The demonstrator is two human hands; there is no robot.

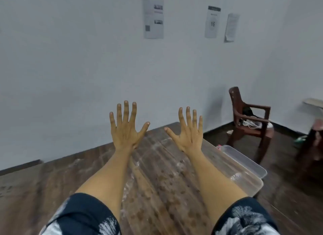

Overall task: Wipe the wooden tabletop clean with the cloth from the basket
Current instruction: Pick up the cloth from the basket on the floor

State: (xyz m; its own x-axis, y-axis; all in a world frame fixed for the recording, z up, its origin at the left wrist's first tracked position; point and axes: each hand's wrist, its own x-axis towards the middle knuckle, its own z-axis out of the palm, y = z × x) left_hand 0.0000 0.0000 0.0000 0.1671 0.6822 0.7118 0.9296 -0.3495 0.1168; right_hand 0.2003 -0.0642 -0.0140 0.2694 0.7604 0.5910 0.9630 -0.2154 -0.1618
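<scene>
My left hand [126, 128] and my right hand [188, 131] are stretched out in front of me, backs toward the camera, fingers straight and spread, holding nothing. Below them runs the wooden tabletop [157, 173], dark brown with pale dusty smears and blotchy marks. A clear plastic bin [244, 162] stands at the table's right edge. What lies inside it is hard to tell apart from a small pink thing [219, 146] at its far end. No cloth shows plainly.
A dark brown plastic chair [250, 119] with a bag and white cables on its seat stands by the wall at the right. Papers [153, 18] hang on the white wall. Dark wooden floor [43, 182] lies on both sides of the table.
</scene>
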